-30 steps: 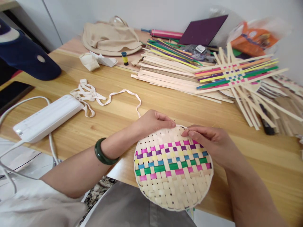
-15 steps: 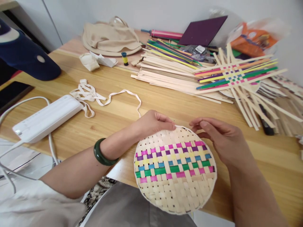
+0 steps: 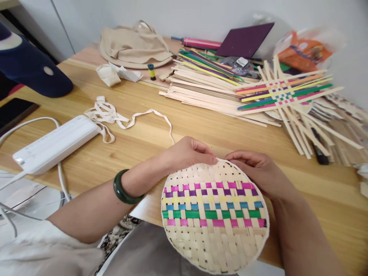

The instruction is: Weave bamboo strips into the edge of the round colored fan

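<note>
The disc (image 3: 214,212), woven and seemingly mostly edged, is being pinched by the left hand (image 3: 191,152); whether the right hand (image 3: 258,168) is gripping cannot be told; beyond the left, loose ribbon (image 3: 105,114) is being trailed

Soft, bright light puts pale glare on the tabletop (image 3: 201,132); the right edge blurs.
</note>
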A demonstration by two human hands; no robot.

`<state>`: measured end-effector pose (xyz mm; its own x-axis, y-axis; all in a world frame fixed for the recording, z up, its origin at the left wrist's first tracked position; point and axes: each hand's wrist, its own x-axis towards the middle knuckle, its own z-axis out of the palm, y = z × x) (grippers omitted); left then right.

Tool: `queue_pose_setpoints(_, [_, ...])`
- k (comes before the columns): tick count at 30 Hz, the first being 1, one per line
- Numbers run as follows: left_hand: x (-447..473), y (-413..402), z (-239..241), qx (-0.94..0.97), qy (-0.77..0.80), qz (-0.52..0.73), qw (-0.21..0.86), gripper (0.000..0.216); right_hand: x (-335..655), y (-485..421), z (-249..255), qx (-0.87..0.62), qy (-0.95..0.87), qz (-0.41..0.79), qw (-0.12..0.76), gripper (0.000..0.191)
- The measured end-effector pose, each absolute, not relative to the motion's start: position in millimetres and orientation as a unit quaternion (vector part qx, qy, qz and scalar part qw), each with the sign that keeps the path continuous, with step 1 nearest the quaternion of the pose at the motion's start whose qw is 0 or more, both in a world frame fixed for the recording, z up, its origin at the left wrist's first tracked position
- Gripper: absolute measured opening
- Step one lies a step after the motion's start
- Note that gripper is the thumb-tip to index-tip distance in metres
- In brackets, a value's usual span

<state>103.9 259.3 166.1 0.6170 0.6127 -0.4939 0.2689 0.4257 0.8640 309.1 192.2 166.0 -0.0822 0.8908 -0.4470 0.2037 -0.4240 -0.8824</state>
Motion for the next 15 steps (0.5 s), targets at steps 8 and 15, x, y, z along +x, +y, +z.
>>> queue_pose_setpoints(8, [103.5, 258.9, 166.9, 0.527, 0.417, 0.118, 0.731, 0.014, 314.1, 192.9, 169.5, -0.635, -0.463, 0.568, 0.243, 0.025])
queue_pose_setpoints(15, [102.7, 258.5, 167.9, 0.531, 0.417, 0.113, 0.729, 0.015, 312.0, 192.4, 169.7, -0.618, -0.481, 0.564, 0.264, 0.019])
